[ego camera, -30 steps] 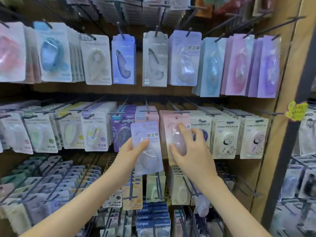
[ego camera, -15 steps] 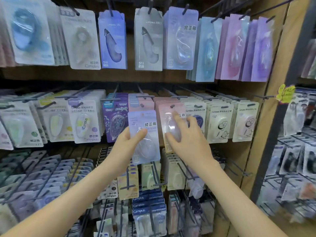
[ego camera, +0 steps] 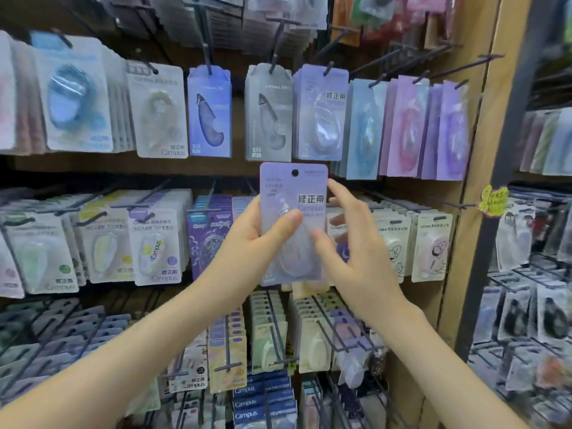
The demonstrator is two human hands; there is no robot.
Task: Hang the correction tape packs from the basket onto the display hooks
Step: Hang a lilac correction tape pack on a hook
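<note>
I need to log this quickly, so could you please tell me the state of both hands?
Left hand: holding the lavender correction tape pack.
Right hand: open, fingers spread beside the pack.

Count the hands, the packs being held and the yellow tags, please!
Hands: 2, left hand and right hand
Held lilac pack: 1
Yellow tag: 1
Total: 4

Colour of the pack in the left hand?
Pale lavender pack, gripped by left hand; head view.
</note>
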